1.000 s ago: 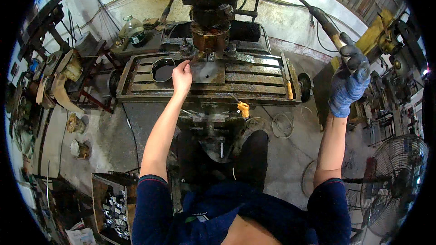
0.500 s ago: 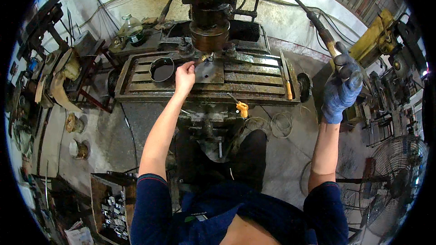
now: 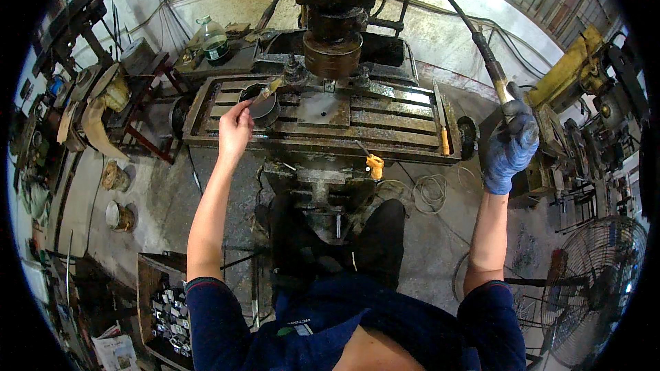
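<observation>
Bare, my left hand [image 3: 236, 128] is closed round the handle of a small flat brush [image 3: 266, 92], its pale bristle end pointing up and to the right. Beneath the brush, on the slotted machine table [image 3: 399, 136], sits a round dark pot [image 3: 267, 117], partly covered by my hand and the brush. My right hand [image 3: 511, 141], in a blue-grey glove, grips the lower end of a long lever [image 3: 491, 65] coming down from the machine. Below the spindle head [image 3: 333, 53], a flat metal plate [image 3: 323, 111] with a dark hole lies on the table.
An orange-handled tool [image 3: 445, 141] lies at the table's right end. A yellow-handled tool [image 3: 374, 166] sticks out at the front edge. A large clear bottle [image 3: 212, 42] stands back left. Metal pieces fill a wooden box [image 3: 146, 302] at lower left; a fan [image 3: 592, 288] stands right.
My left hand has carried the brush leftward from beside the spindle to over the pot. My gloved right hand stays on the lever, slightly lower. The view has shifted a little.
</observation>
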Action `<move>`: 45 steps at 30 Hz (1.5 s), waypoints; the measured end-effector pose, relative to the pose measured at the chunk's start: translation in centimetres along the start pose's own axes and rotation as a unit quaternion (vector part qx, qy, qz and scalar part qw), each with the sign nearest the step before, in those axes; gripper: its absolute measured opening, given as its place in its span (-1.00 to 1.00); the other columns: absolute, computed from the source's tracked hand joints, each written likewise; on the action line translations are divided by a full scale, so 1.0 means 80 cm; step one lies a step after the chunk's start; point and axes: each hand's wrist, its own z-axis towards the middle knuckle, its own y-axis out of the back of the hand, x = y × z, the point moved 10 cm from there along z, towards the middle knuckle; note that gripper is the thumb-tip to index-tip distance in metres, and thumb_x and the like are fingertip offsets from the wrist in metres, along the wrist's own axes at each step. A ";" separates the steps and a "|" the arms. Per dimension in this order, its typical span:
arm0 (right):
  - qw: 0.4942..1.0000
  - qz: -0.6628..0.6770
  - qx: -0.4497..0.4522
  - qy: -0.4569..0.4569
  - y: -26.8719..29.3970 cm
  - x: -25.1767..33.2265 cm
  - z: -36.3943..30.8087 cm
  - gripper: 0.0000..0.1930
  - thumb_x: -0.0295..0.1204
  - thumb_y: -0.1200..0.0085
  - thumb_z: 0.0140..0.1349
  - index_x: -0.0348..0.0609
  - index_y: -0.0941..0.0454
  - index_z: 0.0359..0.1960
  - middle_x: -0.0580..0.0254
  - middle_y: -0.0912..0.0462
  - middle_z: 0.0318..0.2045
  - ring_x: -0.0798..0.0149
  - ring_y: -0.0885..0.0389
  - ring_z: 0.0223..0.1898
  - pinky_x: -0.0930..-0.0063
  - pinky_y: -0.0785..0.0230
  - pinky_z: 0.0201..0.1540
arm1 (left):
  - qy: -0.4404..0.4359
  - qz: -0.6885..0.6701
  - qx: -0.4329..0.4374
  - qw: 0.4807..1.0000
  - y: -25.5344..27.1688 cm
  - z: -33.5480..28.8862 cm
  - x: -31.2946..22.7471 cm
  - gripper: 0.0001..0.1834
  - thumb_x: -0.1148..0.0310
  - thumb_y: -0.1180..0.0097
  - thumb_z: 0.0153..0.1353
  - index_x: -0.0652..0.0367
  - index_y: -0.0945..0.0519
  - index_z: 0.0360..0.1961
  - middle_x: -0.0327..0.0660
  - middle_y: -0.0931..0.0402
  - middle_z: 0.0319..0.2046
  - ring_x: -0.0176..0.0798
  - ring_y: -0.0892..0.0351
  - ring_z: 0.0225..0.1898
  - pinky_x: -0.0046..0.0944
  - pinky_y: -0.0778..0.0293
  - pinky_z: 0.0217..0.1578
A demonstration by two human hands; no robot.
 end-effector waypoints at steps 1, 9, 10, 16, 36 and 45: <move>1.000 0.007 0.005 0.005 -0.001 0.000 -0.001 -0.51 -0.05 0.03 0.18 -0.16 -0.24 -0.72 0.11 -0.47 -0.49 -0.07 -0.43 -0.06 0.13 -0.14 0.02 | 0.004 -0.002 0.000 1.000 0.001 -0.001 0.004 -0.72 0.44 0.12 0.28 0.28 -0.48 -0.03 -0.33 -0.39 -0.65 -0.51 -0.29 -0.70 -0.44 -0.25 -0.69; 0.999 -0.001 0.021 -0.028 -0.001 -0.012 -0.015 -0.57 -0.12 0.12 0.26 -0.17 -0.24 -0.65 0.14 -0.48 -0.42 -0.03 -0.37 0.02 -0.05 0.11 0.22 | -0.041 0.027 0.045 0.998 -0.062 -0.021 -0.018 -0.75 0.45 0.09 0.23 0.28 -0.52 -0.12 -0.23 -0.45 -0.64 -0.44 -0.41 -0.58 -0.38 -0.35 -0.52; 0.999 0.006 0.035 -0.019 0.000 -0.013 -0.015 -0.57 -0.13 0.09 0.25 -0.18 -0.26 -0.67 0.16 -0.48 -0.42 -0.02 -0.36 0.03 -0.05 0.09 0.21 | -0.045 0.033 0.048 0.997 -0.069 -0.022 -0.018 -0.75 0.45 0.09 0.23 0.28 -0.53 -0.12 -0.22 -0.45 -0.65 -0.43 -0.41 -0.59 -0.38 -0.35 -0.52; 0.998 0.025 0.050 -0.016 -0.005 -0.008 -0.008 -0.57 -0.15 0.06 0.24 -0.17 -0.26 -0.69 0.16 -0.49 -0.45 -0.07 -0.38 0.01 -0.06 0.03 0.17 | -0.071 0.040 0.076 0.994 -0.098 -0.026 -0.018 -0.71 0.45 0.14 0.27 0.29 -0.47 -0.02 -0.31 -0.39 -0.65 -0.52 -0.29 -0.71 -0.42 -0.26 -0.68; 0.998 -0.004 0.040 0.039 -0.005 0.038 0.048 -0.60 -0.13 0.07 0.19 -0.26 -0.36 -0.58 0.00 -0.54 -0.39 0.18 -0.44 -0.28 0.36 -0.20 -0.10 | -0.079 0.060 0.079 0.992 -0.140 -0.017 -0.022 -0.73 0.43 0.03 0.17 0.26 -0.50 -0.11 -0.04 -0.54 -0.43 -0.17 -0.53 -0.44 -0.25 -0.42 -0.33; 1.000 -0.011 -0.018 -0.001 0.017 0.022 0.076 -0.54 -0.15 -0.05 0.06 -0.41 -0.52 -0.26 0.13 -0.58 -0.34 0.33 -0.47 -0.29 0.51 -0.27 -0.14 | -0.079 0.063 0.076 0.992 -0.155 -0.001 -0.002 -0.72 0.40 0.03 0.18 0.27 -0.49 -0.09 0.00 -0.52 -0.32 -0.08 -0.52 -0.32 -0.22 -0.41 -0.27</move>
